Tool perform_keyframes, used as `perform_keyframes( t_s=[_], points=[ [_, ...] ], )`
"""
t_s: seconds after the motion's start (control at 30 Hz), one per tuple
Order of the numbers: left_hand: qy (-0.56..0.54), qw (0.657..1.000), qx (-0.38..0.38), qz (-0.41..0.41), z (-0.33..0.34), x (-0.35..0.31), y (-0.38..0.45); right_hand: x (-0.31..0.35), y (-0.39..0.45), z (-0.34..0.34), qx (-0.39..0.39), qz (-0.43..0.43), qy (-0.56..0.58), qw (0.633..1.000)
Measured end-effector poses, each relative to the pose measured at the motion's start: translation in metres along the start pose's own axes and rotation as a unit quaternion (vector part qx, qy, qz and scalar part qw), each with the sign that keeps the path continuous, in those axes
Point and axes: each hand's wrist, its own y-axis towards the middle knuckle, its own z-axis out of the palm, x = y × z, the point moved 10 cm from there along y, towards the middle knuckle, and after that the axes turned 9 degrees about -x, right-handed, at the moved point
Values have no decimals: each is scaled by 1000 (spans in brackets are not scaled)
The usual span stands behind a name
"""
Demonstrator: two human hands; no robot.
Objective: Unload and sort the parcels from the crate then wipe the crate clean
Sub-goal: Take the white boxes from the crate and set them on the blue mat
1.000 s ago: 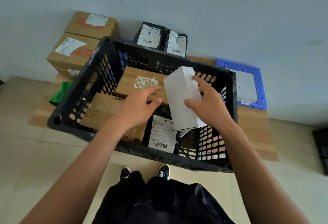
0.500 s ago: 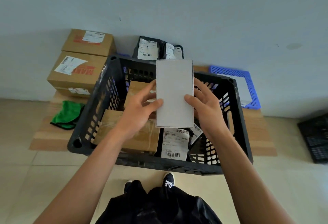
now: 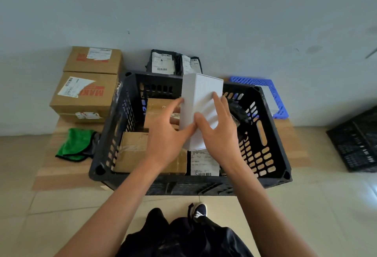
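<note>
A plain white box (image 3: 202, 93) is tilted above the black crate (image 3: 271, 134). My left hand (image 3: 165, 134) grips its left side and lower corner. Over its upper face my right hand (image 3: 218, 132) spreads its fingers, with the thumb against the near edge. Inside the crate lie two brown cardboard parcels (image 3: 132, 150) (image 3: 157, 108), a black mailer with a white label (image 3: 204, 163) and a dark bag (image 3: 238, 112) at the right, partly hidden by my hands.
Two cardboard boxes (image 3: 83, 93) are stacked at the back left and two black mailers (image 3: 163, 63) lean on the wall. A blue tray (image 3: 279, 101) holding a white box stands back right. A green cloth (image 3: 75, 144) lies left of the crate; another black crate (image 3: 357, 140) sits far right.
The white box came up out of the crate, stood upright facing me, and has now tipped away and turned. My right hand's fingers have slid across its face.
</note>
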Motion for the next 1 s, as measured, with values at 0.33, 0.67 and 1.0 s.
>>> perform_keyframes(
  t_s=[0.33,0.67,1.0],
  points=[
    [-140,982,125,-30,29,1,-13,-25,0,-30,-64,60,152,984],
    [-145,962,204,-108,50,16,-17,-32,-5,-27,-53,109,316,941],
    [-163,963,180,-120,48,26,-16,-45,-5,-40,-96,123,282,947]
  ],
)
